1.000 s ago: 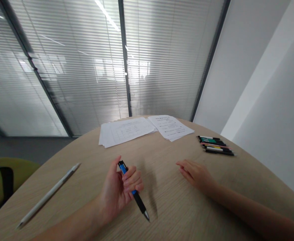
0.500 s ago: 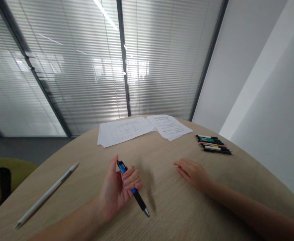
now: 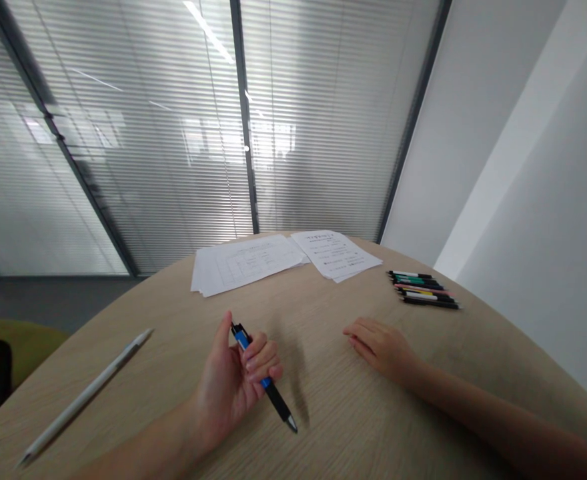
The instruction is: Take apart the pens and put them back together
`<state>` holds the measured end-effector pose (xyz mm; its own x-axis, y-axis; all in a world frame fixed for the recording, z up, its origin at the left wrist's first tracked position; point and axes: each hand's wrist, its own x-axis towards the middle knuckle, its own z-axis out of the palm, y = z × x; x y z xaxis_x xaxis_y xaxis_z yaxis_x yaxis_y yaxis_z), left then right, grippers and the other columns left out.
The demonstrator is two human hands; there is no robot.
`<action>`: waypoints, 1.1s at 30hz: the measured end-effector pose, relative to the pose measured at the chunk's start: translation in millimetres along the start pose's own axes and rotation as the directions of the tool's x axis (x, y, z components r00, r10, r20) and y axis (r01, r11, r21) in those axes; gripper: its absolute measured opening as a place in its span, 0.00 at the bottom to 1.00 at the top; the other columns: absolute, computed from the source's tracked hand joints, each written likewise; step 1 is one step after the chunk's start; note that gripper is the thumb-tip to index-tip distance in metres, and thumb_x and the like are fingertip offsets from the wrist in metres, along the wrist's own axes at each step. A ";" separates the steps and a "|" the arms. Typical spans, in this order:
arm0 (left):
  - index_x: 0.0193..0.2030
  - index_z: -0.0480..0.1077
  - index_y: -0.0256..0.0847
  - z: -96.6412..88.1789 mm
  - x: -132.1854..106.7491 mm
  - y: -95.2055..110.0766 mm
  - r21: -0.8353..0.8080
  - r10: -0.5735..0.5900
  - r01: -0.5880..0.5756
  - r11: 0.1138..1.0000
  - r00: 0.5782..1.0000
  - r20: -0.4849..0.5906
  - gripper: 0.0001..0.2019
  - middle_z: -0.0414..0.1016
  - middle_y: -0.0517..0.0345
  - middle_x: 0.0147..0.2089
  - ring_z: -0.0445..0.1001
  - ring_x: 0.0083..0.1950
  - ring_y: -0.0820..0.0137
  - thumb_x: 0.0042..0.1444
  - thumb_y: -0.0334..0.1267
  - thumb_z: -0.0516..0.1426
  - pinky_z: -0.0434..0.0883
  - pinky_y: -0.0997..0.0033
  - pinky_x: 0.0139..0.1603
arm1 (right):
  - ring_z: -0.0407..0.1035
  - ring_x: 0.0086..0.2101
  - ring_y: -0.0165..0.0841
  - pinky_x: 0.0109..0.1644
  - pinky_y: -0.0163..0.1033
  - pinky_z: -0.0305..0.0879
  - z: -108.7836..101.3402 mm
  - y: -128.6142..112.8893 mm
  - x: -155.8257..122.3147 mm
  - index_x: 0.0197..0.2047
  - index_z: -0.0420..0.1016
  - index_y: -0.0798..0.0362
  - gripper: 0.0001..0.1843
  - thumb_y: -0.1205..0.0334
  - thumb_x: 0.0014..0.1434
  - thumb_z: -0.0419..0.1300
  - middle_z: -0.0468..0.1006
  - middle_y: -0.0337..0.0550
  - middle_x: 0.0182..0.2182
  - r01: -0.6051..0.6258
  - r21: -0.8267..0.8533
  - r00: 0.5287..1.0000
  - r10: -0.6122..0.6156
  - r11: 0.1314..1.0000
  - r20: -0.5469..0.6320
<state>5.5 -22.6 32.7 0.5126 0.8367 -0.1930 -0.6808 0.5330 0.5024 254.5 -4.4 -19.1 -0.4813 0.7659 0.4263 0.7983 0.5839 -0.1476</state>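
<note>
well, from where i stand, the left hand point(image 3: 238, 377), low and just left of the middle of the frame, has its fingers curled round a blue and black pen point(image 3: 276, 399), the thumb pointing up beside the pen's upper end. the pen slants down to the right, silver tip toward the bottom of the frame, over the pale wooden tabletop point(image 3: 333, 420); i can't tell whether the tip touches it. right of center, the right hand point(image 3: 381, 348) lies on the tabletop, fingers loosely together and grasping nothing that i can see. near it, at the right of the frame, is a row of pens point(image 3: 428, 302). printed papers point(image 3: 248, 263) lie mid-frame, a long white stick point(image 3: 86, 398) lower left, and a green chair point(image 3: 38, 340) shows at the left edge.
</note>
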 end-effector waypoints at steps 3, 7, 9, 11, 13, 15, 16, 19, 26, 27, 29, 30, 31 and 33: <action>0.12 0.52 0.38 -0.9 0.2 -0.9 0.019 0.011 -0.011 1.000 1.000 0.004 0.29 0.49 0.67 0.13 0.51 0.13 0.81 0.53 0.59 0.37 0.66 0.75 0.23 | 0.68 0.30 0.31 0.35 0.36 0.65 -7.0 -16.7 -1.7 0.43 0.66 0.56 0.13 0.69 0.54 0.48 0.74 0.44 0.30 -0.050 0.141 0.999 0.048 0.989 0.017; 0.13 0.56 0.37 3.3 -0.9 -4.0 0.019 -0.002 0.001 1.000 0.999 0.042 0.27 0.51 0.67 0.14 0.53 0.14 0.81 0.52 0.58 0.43 0.67 0.74 0.26 | 0.67 0.28 0.29 0.34 0.33 0.63 -20.9 -53.4 -4.0 0.41 0.68 0.55 0.12 0.68 0.53 0.50 0.74 0.42 0.30 -0.066 0.428 0.992 0.013 0.902 0.126; 0.15 0.59 0.37 6.4 -1.7 -6.3 0.021 -0.002 0.002 1.000 1.000 0.022 0.23 0.55 0.65 0.15 0.56 0.15 0.79 0.53 0.50 0.47 0.68 0.72 0.28 | 0.67 0.28 0.28 0.31 0.31 0.63 -24.3 -70.5 -3.4 0.43 0.68 0.55 0.13 0.65 0.53 0.51 0.74 0.42 0.31 -0.177 0.592 0.967 0.028 0.786 0.253; 0.18 0.63 0.36 8.7 -2.7 -8.7 0.044 0.052 -0.049 0.998 0.997 -0.063 0.16 0.61 0.62 0.17 0.62 0.19 0.76 0.54 0.39 0.49 0.68 0.72 0.30 | 0.66 0.28 0.27 0.30 0.30 0.62 -23.1 -83.7 -0.9 0.43 0.67 0.55 0.14 0.61 0.53 0.51 0.74 0.43 0.31 -0.315 0.714 0.921 0.019 0.625 0.390; 0.21 0.65 0.36 9.1 -3.9 -10.6 0.088 0.126 -0.112 0.990 0.976 -0.176 0.11 0.67 0.57 0.22 0.69 0.25 0.72 0.52 0.30 0.49 0.69 0.70 0.34 | 0.66 0.27 0.27 0.29 0.29 0.61 -17.8 -92.7 3.9 0.43 0.67 0.55 0.15 0.62 0.51 0.55 0.73 0.41 0.30 -0.392 0.757 0.893 0.016 0.522 0.450; 0.22 0.67 0.36 7.4 -4.9 -11.9 0.114 0.145 -0.120 0.986 0.960 -0.240 0.09 0.72 0.53 0.27 0.72 0.34 0.67 0.49 0.26 0.49 0.68 0.67 0.40 | 0.64 0.25 0.26 0.27 0.29 0.59 -10.1 -97.7 10.7 0.41 0.68 0.54 0.15 0.65 0.47 0.58 0.71 0.38 0.27 -0.420 0.765 0.894 0.078 0.488 0.440; 0.23 0.68 0.36 5.7 -5.3 -12.5 0.113 0.130 -0.105 0.988 0.961 -0.245 0.08 0.73 0.52 0.30 0.72 0.37 0.65 0.48 0.26 0.50 0.67 0.65 0.42 | 0.63 0.24 0.25 0.26 0.28 0.58 -6.0 -98.9 14.5 0.40 0.68 0.54 0.16 0.66 0.45 0.59 0.69 0.36 0.25 -0.429 0.769 0.897 0.121 0.475 0.425; 0.25 0.69 0.37 -0.9 -5.6 -15.3 0.102 0.078 -0.061 0.993 0.981 -0.178 0.04 0.74 0.52 0.36 0.70 0.43 0.63 0.44 0.27 0.55 0.64 0.65 0.47 | 0.59 0.22 0.24 0.24 0.27 0.56 3.3 -97.4 24.8 0.39 0.67 0.55 0.17 0.68 0.43 0.60 0.64 0.31 0.21 -0.427 0.776 0.904 0.215 0.465 0.369; 0.30 0.71 0.39 -10.6 -5.8 -24.1 0.157 -0.089 0.093 0.983 0.995 -0.034 0.08 0.74 0.55 0.38 0.68 0.47 0.62 0.40 0.31 0.62 0.63 0.65 0.47 | 0.61 0.23 0.24 0.25 0.27 0.57 -17.5 -73.8 18.2 0.32 0.71 0.53 0.05 0.67 0.50 0.56 0.68 0.33 0.22 -0.319 0.671 0.929 0.082 0.669 0.360; 0.31 0.71 0.39 -11.1 -5.4 -24.3 0.172 -0.107 0.109 0.979 0.994 -0.024 0.09 0.74 0.55 0.40 0.68 0.47 0.62 0.40 0.31 0.62 0.63 0.64 0.46 | 0.62 0.24 0.25 0.26 0.28 0.59 -23.6 -66.6 13.7 0.33 0.71 0.53 0.06 0.68 0.50 0.55 0.69 0.33 0.23 -0.286 0.619 0.937 0.077 0.732 0.342; 0.35 0.70 0.41 -11.9 -4.0 -23.5 0.210 -0.108 0.112 0.971 0.994 -0.030 0.12 0.73 0.55 0.43 0.68 0.47 0.62 0.40 0.32 0.62 0.64 0.64 0.44 | 0.64 0.26 0.27 0.29 0.30 0.61 -34.8 -46.4 2.4 0.32 0.72 0.53 0.06 0.70 0.50 0.56 0.70 0.36 0.24 -0.197 0.443 0.964 0.091 0.875 0.250; 0.37 0.69 0.42 -12.1 -3.2 -22.7 0.235 -0.089 0.097 0.967 0.995 -0.042 0.13 0.72 0.54 0.44 0.68 0.47 0.62 0.41 0.32 0.62 0.64 0.64 0.43 | 0.65 0.27 0.28 0.31 0.31 0.62 -39.5 -32.9 -4.4 0.32 0.72 0.54 0.06 0.70 0.50 0.56 0.70 0.38 0.25 -0.145 0.346 0.978 0.082 0.927 0.191; 0.39 0.67 0.42 -12.2 -2.3 -21.7 0.262 -0.060 0.073 0.962 0.997 -0.057 0.14 0.72 0.53 0.44 0.69 0.46 0.62 0.43 0.32 0.61 0.64 0.65 0.42 | 0.66 0.29 0.29 0.33 0.33 0.63 -43.5 -17.1 -12.0 0.32 0.72 0.54 0.07 0.71 0.51 0.54 0.71 0.40 0.27 -0.113 0.258 0.988 0.080 0.960 0.135; 0.42 0.65 0.42 -12.3 -0.7 -19.9 0.317 -0.001 0.029 0.948 0.996 -0.090 0.14 0.72 0.52 0.44 0.71 0.42 0.63 0.46 0.32 0.59 0.64 0.65 0.40 | 0.67 0.32 0.32 0.35 0.36 0.64 -50.6 19.6 -29.5 0.34 0.71 0.54 0.09 0.70 0.54 0.51 0.71 0.43 0.29 -0.116 0.097 0.993 0.112 0.988 0.040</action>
<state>12.2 -32.3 12.4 0.4641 0.8443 -0.2679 -0.4646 0.4895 0.7379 302.6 -29.2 10.6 -0.4025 0.8367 0.3713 0.8096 0.5147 -0.2822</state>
